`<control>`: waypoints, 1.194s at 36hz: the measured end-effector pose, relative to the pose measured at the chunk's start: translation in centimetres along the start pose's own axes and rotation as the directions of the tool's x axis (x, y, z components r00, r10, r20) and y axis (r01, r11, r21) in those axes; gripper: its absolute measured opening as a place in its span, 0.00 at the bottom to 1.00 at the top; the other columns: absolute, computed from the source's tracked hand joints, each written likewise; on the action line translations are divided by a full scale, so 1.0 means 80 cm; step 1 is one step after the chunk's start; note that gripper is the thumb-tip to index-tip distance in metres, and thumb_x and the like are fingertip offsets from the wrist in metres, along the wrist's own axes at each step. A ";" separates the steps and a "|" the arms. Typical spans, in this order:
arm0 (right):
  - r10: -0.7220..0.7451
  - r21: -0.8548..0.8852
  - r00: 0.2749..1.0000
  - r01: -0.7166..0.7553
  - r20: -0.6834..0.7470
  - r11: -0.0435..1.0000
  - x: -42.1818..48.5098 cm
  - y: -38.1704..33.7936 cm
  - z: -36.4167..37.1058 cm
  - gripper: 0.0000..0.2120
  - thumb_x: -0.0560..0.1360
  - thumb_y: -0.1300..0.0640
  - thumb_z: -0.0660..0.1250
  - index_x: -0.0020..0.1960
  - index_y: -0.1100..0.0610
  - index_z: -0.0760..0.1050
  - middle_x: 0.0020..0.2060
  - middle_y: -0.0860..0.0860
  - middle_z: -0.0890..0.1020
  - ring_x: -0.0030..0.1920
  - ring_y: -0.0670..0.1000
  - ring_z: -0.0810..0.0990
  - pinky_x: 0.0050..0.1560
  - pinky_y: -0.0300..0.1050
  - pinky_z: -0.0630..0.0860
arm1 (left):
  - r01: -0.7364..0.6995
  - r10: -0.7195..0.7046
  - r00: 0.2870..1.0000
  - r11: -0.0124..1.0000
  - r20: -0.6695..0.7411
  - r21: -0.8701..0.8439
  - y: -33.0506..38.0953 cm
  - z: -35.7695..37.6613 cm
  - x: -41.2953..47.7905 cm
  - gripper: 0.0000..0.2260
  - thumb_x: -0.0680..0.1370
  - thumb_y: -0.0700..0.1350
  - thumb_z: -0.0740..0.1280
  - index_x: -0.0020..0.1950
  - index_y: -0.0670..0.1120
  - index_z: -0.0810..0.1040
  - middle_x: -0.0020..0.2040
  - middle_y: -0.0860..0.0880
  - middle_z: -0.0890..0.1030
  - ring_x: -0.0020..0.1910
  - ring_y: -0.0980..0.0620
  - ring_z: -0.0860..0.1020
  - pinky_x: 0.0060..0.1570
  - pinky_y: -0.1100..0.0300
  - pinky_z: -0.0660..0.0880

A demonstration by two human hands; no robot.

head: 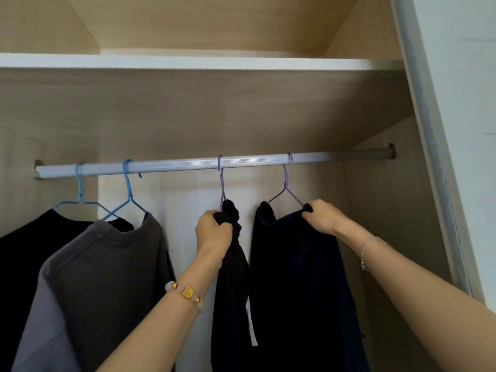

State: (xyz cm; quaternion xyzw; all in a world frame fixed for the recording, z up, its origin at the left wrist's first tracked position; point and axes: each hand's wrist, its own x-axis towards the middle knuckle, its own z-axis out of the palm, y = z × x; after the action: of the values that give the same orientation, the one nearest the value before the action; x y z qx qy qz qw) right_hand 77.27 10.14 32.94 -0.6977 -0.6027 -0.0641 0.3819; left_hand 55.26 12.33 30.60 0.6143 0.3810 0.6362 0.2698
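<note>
The left hand (214, 233) curled fingers round the black garment (230, 280); the right hand (323, 216) pinched the navy garment (295, 277) at its shoulder.

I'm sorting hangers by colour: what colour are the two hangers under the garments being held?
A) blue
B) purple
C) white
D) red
B: the left hand grips the bunched black garment, the right hand the navy garment, both on purple hangers; the blue hangers sit further left.

The single head-worn camera faces forward and slightly upward into the wardrobe (241, 108), close to the rail (188, 165), which spans the frame, with the left hand (213, 232) and right hand (323, 217) raised before it.
</note>
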 end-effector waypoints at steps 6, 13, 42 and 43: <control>0.010 -0.013 0.999 -0.010 -0.036 1.000 -0.006 0.000 -0.002 0.14 0.79 0.54 0.57 0.56 0.61 0.76 0.51 0.57 0.80 0.51 0.59 0.78 0.46 0.45 0.73 | -0.045 0.044 0.999 0.998 0.022 0.046 0.009 0.012 -0.010 0.18 0.76 0.31 0.57 0.65 0.40 0.69 0.38 0.53 0.69 0.34 0.59 0.69 0.26 0.70 0.68; -0.244 -0.301 0.874 0.120 -0.420 0.946 -0.049 -0.047 -0.002 0.21 0.77 0.50 0.58 0.67 0.60 0.67 0.62 0.58 0.69 0.64 0.60 0.65 0.61 0.55 0.68 | -0.206 0.164 0.973 0.937 0.163 0.284 0.018 -0.046 -0.019 0.22 0.79 0.43 0.61 0.73 0.44 0.62 0.67 0.47 0.71 0.59 0.51 0.74 0.54 0.64 0.70; -0.085 0.497 0.986 0.003 0.143 0.868 -0.061 -0.183 0.094 0.28 0.73 0.68 0.58 0.73 0.60 0.57 0.55 0.56 0.72 0.51 0.55 0.75 0.38 0.37 0.70 | -0.121 0.203 0.978 0.732 -0.046 0.670 -0.041 -0.214 0.000 0.13 0.80 0.38 0.57 0.61 0.39 0.76 0.55 0.38 0.81 0.57 0.38 0.77 0.53 0.53 0.72; -0.082 0.491 0.986 0.001 0.143 0.871 -0.062 -0.183 0.094 0.29 0.73 0.67 0.58 0.73 0.60 0.56 0.55 0.56 0.73 0.49 0.53 0.74 0.35 0.36 0.69 | -0.129 0.210 0.977 0.733 -0.042 0.668 -0.041 -0.209 0.000 0.12 0.80 0.38 0.57 0.60 0.39 0.76 0.54 0.38 0.81 0.57 0.37 0.77 0.52 0.53 0.72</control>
State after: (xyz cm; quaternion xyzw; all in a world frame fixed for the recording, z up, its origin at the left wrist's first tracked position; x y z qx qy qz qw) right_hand 60.16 10.53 31.66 -0.5680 -0.6427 0.1380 0.4952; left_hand 38.31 11.63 28.66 0.6645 0.5385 0.5161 -0.0468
